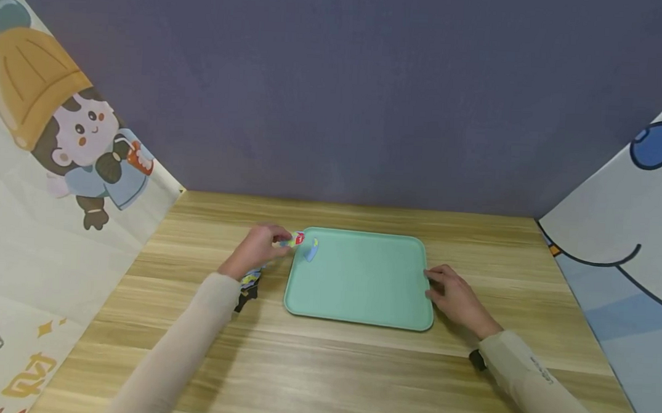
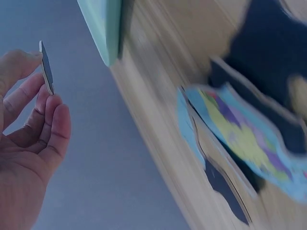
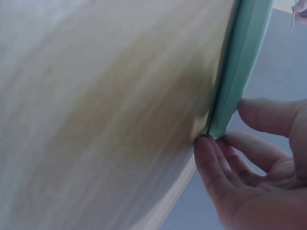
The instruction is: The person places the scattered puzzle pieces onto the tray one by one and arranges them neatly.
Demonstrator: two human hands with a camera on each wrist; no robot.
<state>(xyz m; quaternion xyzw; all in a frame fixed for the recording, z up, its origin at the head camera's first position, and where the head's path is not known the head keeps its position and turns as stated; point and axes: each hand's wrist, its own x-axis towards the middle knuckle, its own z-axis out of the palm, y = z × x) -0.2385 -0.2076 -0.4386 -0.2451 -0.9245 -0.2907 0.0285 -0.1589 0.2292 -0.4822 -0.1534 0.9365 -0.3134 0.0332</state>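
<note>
My left hand (image 1: 256, 247) pinches a small flat puzzle piece (image 1: 295, 239) between thumb and fingertips, just over the left rim of the mint-green tray (image 1: 361, 275). Its coloured print faces the head camera; in the left wrist view the held piece (image 2: 46, 69) shows a dark back. On the tray's upper left lies a curved blue-and-yellow piece (image 1: 312, 250). My right hand (image 1: 459, 301) holds the tray's right edge, thumb and fingertips at the rim (image 3: 235, 72). Below the left wrist lie several more pieces (image 1: 250, 281), partly hidden by the sleeve.
The loose pieces (image 2: 240, 129) overlap on the wooden table (image 1: 324, 366), some printed side up, others dark. A dark wall (image 1: 347, 96) stands behind the table, with cartoon-printed panels (image 1: 20, 217) at both sides. Something small and black (image 1: 476, 359) sits at the right wrist.
</note>
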